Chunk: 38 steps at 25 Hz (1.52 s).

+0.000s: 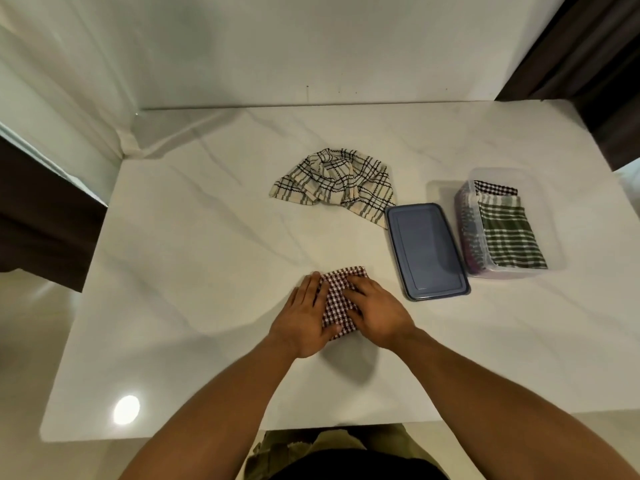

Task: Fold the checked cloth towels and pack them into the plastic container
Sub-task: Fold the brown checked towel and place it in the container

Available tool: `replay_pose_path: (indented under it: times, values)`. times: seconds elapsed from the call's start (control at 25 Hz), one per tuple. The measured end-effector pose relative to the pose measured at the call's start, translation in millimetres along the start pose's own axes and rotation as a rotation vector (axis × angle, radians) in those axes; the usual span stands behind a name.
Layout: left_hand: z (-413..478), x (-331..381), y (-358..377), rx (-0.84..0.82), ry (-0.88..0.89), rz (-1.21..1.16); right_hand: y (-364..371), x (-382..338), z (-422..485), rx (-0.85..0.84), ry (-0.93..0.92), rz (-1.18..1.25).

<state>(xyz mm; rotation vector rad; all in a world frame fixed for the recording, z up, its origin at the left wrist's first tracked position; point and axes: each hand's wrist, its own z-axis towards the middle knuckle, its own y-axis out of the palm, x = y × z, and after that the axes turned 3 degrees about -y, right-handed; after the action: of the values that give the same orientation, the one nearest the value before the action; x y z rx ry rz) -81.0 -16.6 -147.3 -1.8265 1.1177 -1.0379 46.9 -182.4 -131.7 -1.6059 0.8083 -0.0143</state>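
Observation:
A small red-and-white checked towel [337, 299], folded into a compact square, lies on the white marble table [194, 271] near the front. My left hand [304, 320] rests flat on its left side, thumb lying across its near edge. My right hand [377, 311] presses flat on its right side. A crumpled cream towel with black and grey checks [334, 183] lies further back at the centre. The clear plastic container [550, 216] stands at the right, holding a folded green-and-white checked towel [509, 233] and other folded towels behind and beside it.
The container's grey-blue lid [426, 251] lies flat on the table between the folded towel and the container. A white wall runs behind the table, and dark curtains hang at the far right and left. The table's front edge is just below my forearms.

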Motion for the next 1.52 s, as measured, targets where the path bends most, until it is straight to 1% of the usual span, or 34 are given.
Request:
replay_pose_path:
  times: [0.08,0.12,0.16,0.24,0.28,0.36,0.44,0.52,0.56,0.64,0.72,0.8,0.92,1.0,1.08,1.12,1.16,1.2,1.28,1.32,1.36,1.4,1.48,1.52]
  values:
    - [4.0,4.9,-8.1,-0.038,-0.033,-0.037,-5.1,-2.8,3.1,-0.035,0.019,0.017]
    - [5.4,8.7,-14.7,-0.017,-0.056,-0.069,-9.3,-6.0,3.4,-0.03,0.033,0.025]
    - [7.2,12.3,-21.7,0.017,-0.084,-0.105,-12.7,-9.4,3.3,0.009,0.06,0.025]
    - [10.0,17.7,-32.6,0.072,-0.131,-0.17,-17.1,-16.0,-0.5,0.11,0.179,-0.008]
    - [9.7,19.8,-33.7,0.076,-0.146,-0.189,-17.2,-19.0,-4.1,0.113,0.278,-0.012]
    - [10.4,22.6,-32.3,0.033,-0.199,-0.225,-14.6,-23.1,-11.6,0.038,0.45,0.032]
    - [12.6,24.8,-34.4,-0.046,-0.29,-0.283,-10.3,-21.3,-14.4,-0.026,0.527,0.109]
    - [13.0,29.2,-42.4,-0.143,-0.319,-0.346,-12.2,-17.8,-17.7,-0.061,0.571,0.275]
    - [12.5,32.4,-47.0,-0.19,-0.301,-0.391,-15.2,-16.4,-20.6,-0.067,0.584,0.374]
    - [7.4,39.1,-56.8,-0.272,-0.232,-0.502,-24.0,-14.7,-29.9,-0.067,0.584,0.558]
    - [5.2,43.3,-63.2,-0.331,-0.165,-0.613,-36.7,-11.6,-37.8,-0.004,0.551,0.676]
    - [6.6,51.2,-72.3,-0.343,-0.159,-0.745,-53.0,-6.6,-47.2,0.083,0.547,0.813]
    - [7.8,70.4,-86.4,-0.239,-0.167,-0.875,-75.6,1.4,-64.2,0.148,0.603,1.153]
    - [9.4,84.7,-92.9,-0.259,-0.194,-0.977,-90.4,10.0,-74.3,0.108,0.625,1.312]
    - [13.9,99.4,-98.6,-0.324,-0.203,-1.117,-107.5,23.2,-80.2,0.049,0.603,1.423]
    - [18.1,112.7,-102.6,-0.342,-0.205,-1.191,-118.2,34.4,-83.9,0.045,0.592,1.493]
    - [23.1,123.7,-107.9,-0.329,-0.199,-1.246,-130.6,42.2,-86.3,0.074,0.57,1.593]
    - [28.7,135.6,-113.2,-0.276,-0.185,-1.287,-141.4,51.0,-88.1,0.138,0.544,1.704]
    - [47.3,165.6,-124.1,-0.078,-0.149,-1.338,-161.0,74.9,-93.5,0.294,0.458,1.925]
    - [57.3,179.4,-128.8,0.033,-0.141,-1.352,-167.1,84.9,-94.9,0.33,0.429,1.968]
    - [69.6,195.2,-133.8,0.133,-0.13,-1.33,-173.3,97.8,-95.4,0.338,0.422,1.92]
    - [80.5,207.6,-138.7,0.21,-0.127,-1.28,-177.7,107.6,-93.9,0.351,0.436,1.809]
    - [104.2,240.0,-148.3,0.304,-0.152,-1.205,-194.8,135.8,-91.1,0.485,0.529,1.494]
    - [115.2,253.3,-152.2,0.32,-0.17,-1.205,-204.4,149.4,-89.5,0.557,0.57,1.357]
